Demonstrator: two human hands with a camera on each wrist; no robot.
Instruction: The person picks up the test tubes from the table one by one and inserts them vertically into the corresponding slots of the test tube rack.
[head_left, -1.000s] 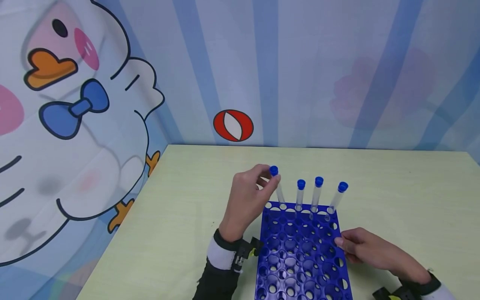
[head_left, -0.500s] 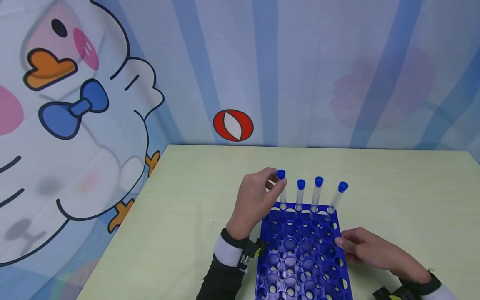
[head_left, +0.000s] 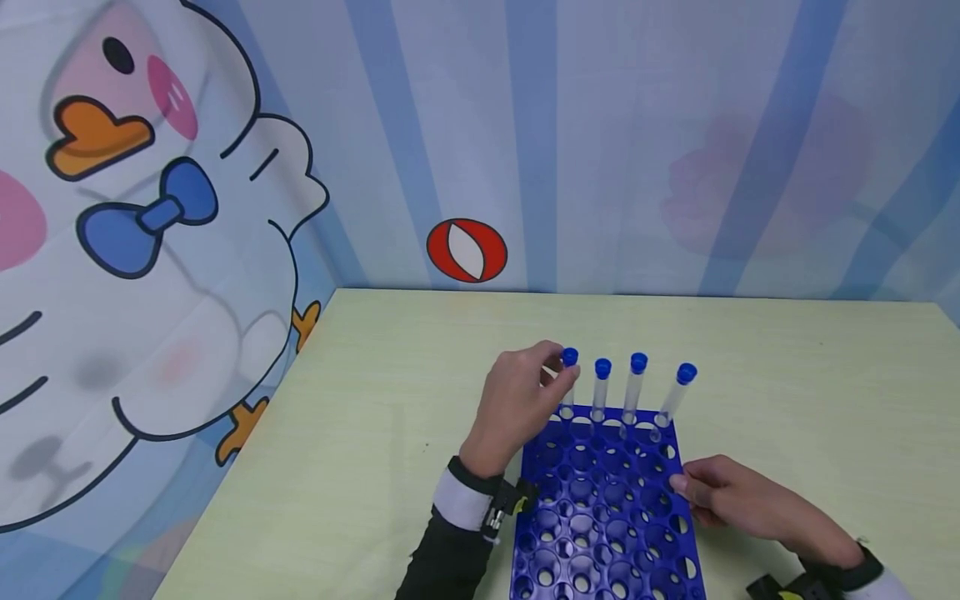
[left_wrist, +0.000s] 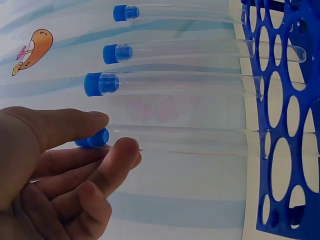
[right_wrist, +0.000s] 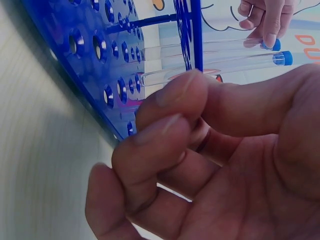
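My left hand (head_left: 517,404) pinches the blue cap of a clear test tube (left_wrist: 190,139) between thumb and fingers. That tube's lower end passes through a hole in the far row of the blue test tube rack (head_left: 609,523), toward the left corner. In the left wrist view, it goes through the top plate and on toward the lower one. My right hand (head_left: 738,497) holds the rack's right edge, thumb at the top plate and the other fingers curled below. Three more blue-capped tubes stand in the far row: a near one (head_left: 600,392), a middle one (head_left: 634,389) and a tilted one (head_left: 676,395).
The rack lies on a pale wooden table (head_left: 390,375), its near end cut off by the frame. Behind the table rises a blue-striped backdrop (head_left: 600,167) with cartoon figures. Each wrist wears a strapped camera; the left one (head_left: 517,497) sits right by the rack's left edge.
My left hand has moved right and slightly down with the tube, which has gone from leaning to nearly upright and sits lower. The right hand and the other tubes have stayed put.
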